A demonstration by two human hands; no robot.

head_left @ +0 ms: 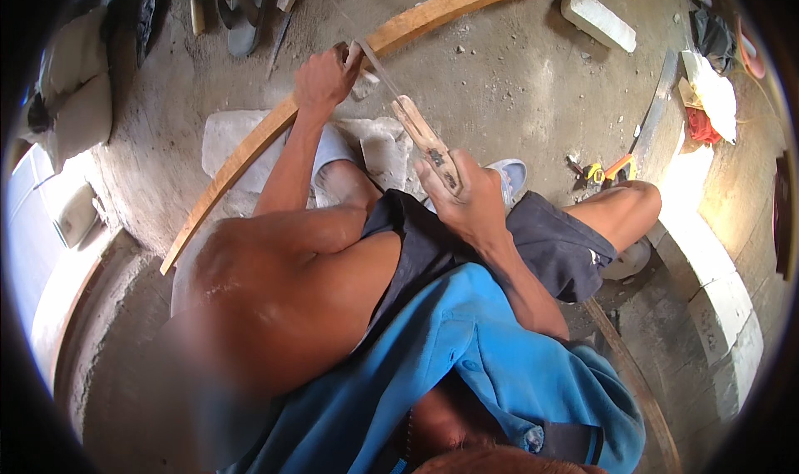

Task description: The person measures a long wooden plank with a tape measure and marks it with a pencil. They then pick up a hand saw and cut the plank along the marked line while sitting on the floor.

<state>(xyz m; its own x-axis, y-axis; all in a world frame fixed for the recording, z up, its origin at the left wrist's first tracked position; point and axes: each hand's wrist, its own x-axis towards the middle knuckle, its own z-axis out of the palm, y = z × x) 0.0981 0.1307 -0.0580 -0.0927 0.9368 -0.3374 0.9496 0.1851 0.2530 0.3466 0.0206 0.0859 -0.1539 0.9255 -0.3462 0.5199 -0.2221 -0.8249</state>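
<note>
A long wooden strip (229, 174) runs from the lower left up to the far right, crossing pale blocks (384, 145). My left hand (327, 81) is closed round the strip above my left foot. In my right hand (470, 195) is the worn wooden handle (431, 145) of what looks like a handsaw. Its thin blade (381, 68) slants up and left, passing close by my left fingers at the strip. Whether the blade touches the wood I cannot tell.
A pale block (598, 19) lies at the far right. Nearer are an orange-handled saw (620, 168) and a yellow-and-black item (593, 173). Dark sandals (241, 12) lie at the far left. White blocks (714, 299) line the right side, and rubble dots the concrete floor.
</note>
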